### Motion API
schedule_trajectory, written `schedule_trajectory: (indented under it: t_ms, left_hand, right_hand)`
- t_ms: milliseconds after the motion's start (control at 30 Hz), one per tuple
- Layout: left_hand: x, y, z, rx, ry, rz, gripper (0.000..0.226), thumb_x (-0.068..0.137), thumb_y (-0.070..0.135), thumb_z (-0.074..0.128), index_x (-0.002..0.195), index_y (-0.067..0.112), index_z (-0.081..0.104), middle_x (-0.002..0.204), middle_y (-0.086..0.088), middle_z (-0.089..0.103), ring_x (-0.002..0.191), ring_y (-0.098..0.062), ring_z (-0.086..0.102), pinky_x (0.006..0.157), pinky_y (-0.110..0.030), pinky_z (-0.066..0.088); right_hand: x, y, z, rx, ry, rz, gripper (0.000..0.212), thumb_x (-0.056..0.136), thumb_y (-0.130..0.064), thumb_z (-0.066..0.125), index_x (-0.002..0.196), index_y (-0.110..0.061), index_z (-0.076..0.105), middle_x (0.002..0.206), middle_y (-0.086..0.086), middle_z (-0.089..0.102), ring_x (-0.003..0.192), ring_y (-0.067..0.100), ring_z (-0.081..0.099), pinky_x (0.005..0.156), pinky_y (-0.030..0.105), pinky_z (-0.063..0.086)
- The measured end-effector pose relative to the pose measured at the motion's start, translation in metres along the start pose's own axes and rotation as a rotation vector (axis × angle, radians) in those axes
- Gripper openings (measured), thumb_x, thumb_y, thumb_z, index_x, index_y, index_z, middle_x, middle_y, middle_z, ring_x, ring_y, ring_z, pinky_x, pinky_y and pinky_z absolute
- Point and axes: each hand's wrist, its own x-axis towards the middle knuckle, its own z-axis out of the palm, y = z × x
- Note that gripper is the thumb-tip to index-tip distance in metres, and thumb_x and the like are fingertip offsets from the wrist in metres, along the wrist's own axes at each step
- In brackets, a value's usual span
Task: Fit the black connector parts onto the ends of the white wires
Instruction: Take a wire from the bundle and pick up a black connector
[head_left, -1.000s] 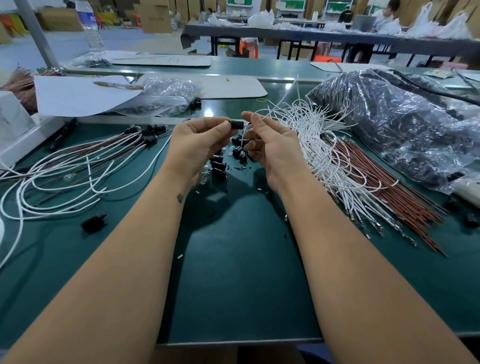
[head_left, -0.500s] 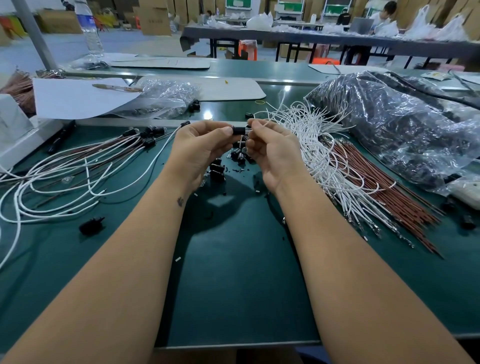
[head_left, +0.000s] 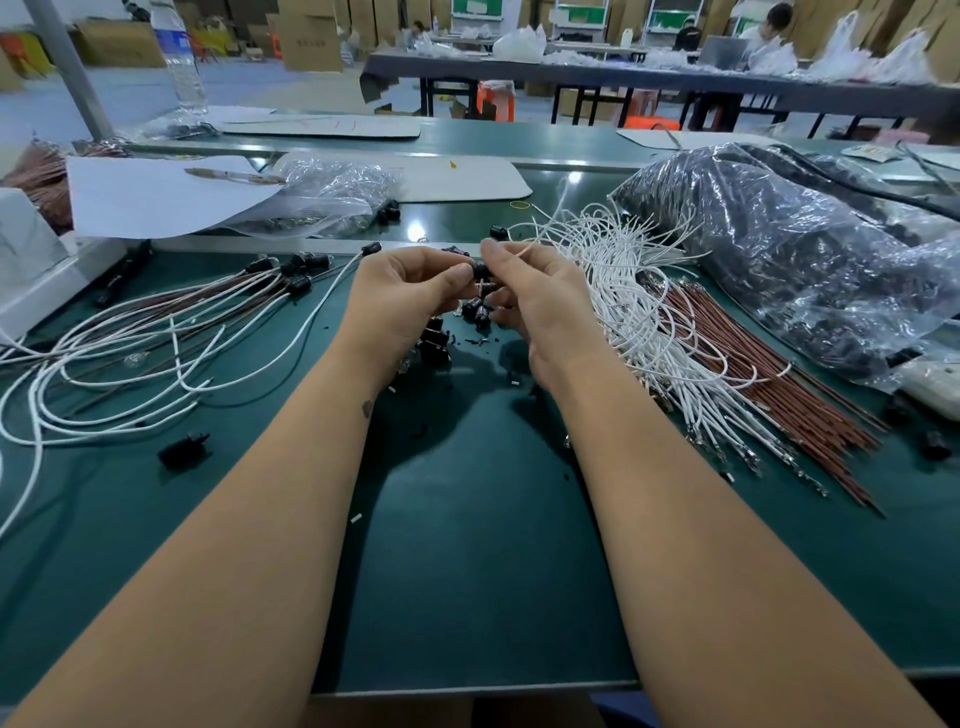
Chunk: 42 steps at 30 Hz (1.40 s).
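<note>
Small black cylindrical plastic connector (head_left: 481, 270) pinched by left hand (head_left: 405, 296); thin white wire (head_left: 524, 249) gripped by right hand (head_left: 540, 301); misaligned terminal likely bent if forced.

Matt green bench mat (head_left: 467, 571) | glossy crinkled clear plastic bag (head_left: 810, 260) at right | smooth white-sheathed wires (head_left: 639, 312) | matt black plastic connector (head_left: 480, 270) | paper sheet (head_left: 156, 197) upper left

Single head-worn view, wide-angle, facing forward and down. Near: forearms rising from 6 o'clock, green table (head_left: 478, 571) filling lower frame. Far hall, benches at 12 o'clock.
</note>
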Motion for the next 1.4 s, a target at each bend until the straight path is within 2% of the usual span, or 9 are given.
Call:
schedule_trajectory:
  t_ms: [200, 400, 500, 633, 767, 867, 1000, 1100, 1400]
  left_hand:
    - [0.004, -0.001, -0.005, 0.19, 0.219, 0.084, 0.014, 0.094, 0.011, 0.058, 0.083, 0.018, 0.063, 0.077, 0.001, 0.068, 0.075, -0.012, 0.064, 0.076, -0.024, 0.054]
    - [0.014, -0.003, -0.032, 0.42, 0.75, 0.019, 0.019, 0.095, 0.017, 0.051, 0.108, 0.009, 0.061, 0.103, -0.002, 0.06, 0.095, -0.015, 0.056, 0.074, -0.01, 0.041]
    - [0.01, -0.003, -0.034, 0.746, 0.849, 0.047, 0.032, 0.086, 0.008, 0.049, 0.116, 0.016, 0.056, 0.125, -0.003, 0.052, 0.12, -0.024, 0.042, 0.089, -0.026, 0.028]
    - [0.002, 0.0, -0.008, 0.936, 0.487, 0.402, 0.04, 0.082, 0.006, 0.047, 0.118, 0.02, 0.058, 0.123, 0.002, 0.055, 0.122, -0.023, 0.039, 0.09, -0.029, 0.021]
    - [0.0, -0.004, 0.009, 0.978, 0.099, 0.458, 0.038, 0.094, 0.015, 0.039, 0.127, 0.02, 0.058, 0.121, -0.001, 0.063, 0.118, -0.026, 0.046, 0.1, -0.043, 0.032]
    - [0.004, -0.006, 0.006, 0.985, 0.11, 0.433, 0.032, 0.097, 0.012, 0.043, 0.122, 0.019, 0.063, 0.117, -0.002, 0.067, 0.112, -0.027, 0.051, 0.098, -0.044, 0.033]
    - [0.007, -0.007, -0.011, 1.112, 0.359, 0.357, 0.027, 0.09, 0.002, 0.046, 0.097, 0.018, 0.066, 0.092, 0.002, 0.065, 0.091, -0.02, 0.041, 0.076, -0.033, 0.017]
    - [0.004, -0.007, -0.022, 1.145, 0.479, 0.242, 0.029, 0.082, 0.0, 0.045, 0.093, 0.017, 0.066, 0.088, 0.001, 0.061, 0.095, -0.023, 0.041, 0.075, -0.034, 0.014]
    - [0.0, -0.001, 0.003, 0.972, 0.126, 0.556, 0.024, 0.091, 0.006, 0.053, 0.107, 0.009, 0.07, 0.1, -0.009, 0.071, 0.097, -0.033, 0.056, 0.087, -0.039, 0.041]
  right_hand:
    - [0.0, -0.003, -0.004, 0.069, 0.028, -0.032, 0.006, 0.089, -0.005, 0.065, 0.085, -0.009, 0.063, 0.066, 0.0, 0.063, 0.055, 0.009, 0.057, 0.055, 0.021, 0.051]
    - [0.003, -0.007, -0.015, 0.332, 0.225, -0.008, 0.013, 0.089, -0.003, 0.064, 0.082, -0.013, 0.063, 0.062, -0.002, 0.061, 0.057, 0.011, 0.055, 0.059, 0.023, 0.05]
    - [0.0, -0.008, -0.011, 0.201, 0.198, -0.05, 0.011, 0.088, -0.001, 0.064, 0.085, -0.012, 0.064, 0.068, 0.001, 0.061, 0.057, 0.01, 0.056, 0.057, 0.021, 0.05]
    - [-0.006, -0.007, 0.001, 0.055, 0.072, -0.087, 0.014, 0.086, 0.003, 0.065, 0.085, -0.011, 0.063, 0.068, 0.002, 0.061, 0.056, 0.008, 0.056, 0.059, 0.021, 0.051]
    - [-0.007, -0.002, 0.011, 0.008, -0.014, -0.12, 0.016, 0.086, 0.004, 0.065, 0.082, -0.011, 0.062, 0.065, 0.006, 0.06, 0.056, 0.012, 0.054, 0.056, 0.022, 0.047]
    - [-0.006, 0.0, 0.01, -0.021, 0.012, -0.133, 0.013, 0.086, -0.002, 0.068, 0.082, -0.014, 0.066, 0.068, 0.004, 0.065, 0.057, 0.01, 0.058, 0.058, 0.021, 0.05]
    - [-0.001, -0.002, 0.0, 0.105, 0.11, -0.088, 0.008, 0.089, -0.01, 0.067, 0.081, -0.012, 0.065, 0.064, -0.004, 0.064, 0.059, 0.008, 0.058, 0.063, 0.024, 0.052]
    - [0.0, -0.003, -0.004, 0.175, 0.125, -0.049, 0.01, 0.089, -0.013, 0.067, 0.08, -0.012, 0.064, 0.065, -0.002, 0.062, 0.059, 0.009, 0.056, 0.061, 0.023, 0.051]
    - [-0.005, -0.001, 0.008, 0.164, -0.002, -0.034, 0.009, 0.085, -0.003, 0.069, 0.08, -0.006, 0.062, 0.063, 0.002, 0.061, 0.05, 0.007, 0.055, 0.052, 0.018, 0.048]
